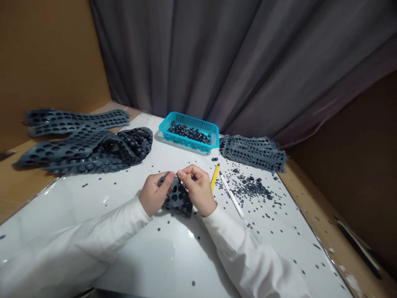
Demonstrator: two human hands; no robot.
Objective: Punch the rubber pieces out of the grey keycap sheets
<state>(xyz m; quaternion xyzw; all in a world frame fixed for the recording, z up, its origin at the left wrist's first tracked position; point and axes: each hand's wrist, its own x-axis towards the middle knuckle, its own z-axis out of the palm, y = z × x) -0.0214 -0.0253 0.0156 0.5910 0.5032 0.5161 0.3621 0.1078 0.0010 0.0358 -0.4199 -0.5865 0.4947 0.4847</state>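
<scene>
My left hand is closed around a small piece of dark grey rubber sheet with rows of round holes and cups. At its top edge, the thumb and forefinger of my right hand are pinched together on it. A bit of something dark shows in the curl of my right fingers, too small to name. The sheet hangs tilted just above the white tabletop. To the right of my right hand lie a yellow pen-like stick and a white pen-like stick.
A blue plastic basket holds many small dark rubber pieces. Larger holed rubber sheets lie folded at the left. Another stack of sheets lies right of the basket. Small dark discs are scattered at the right. A grey curtain hangs behind.
</scene>
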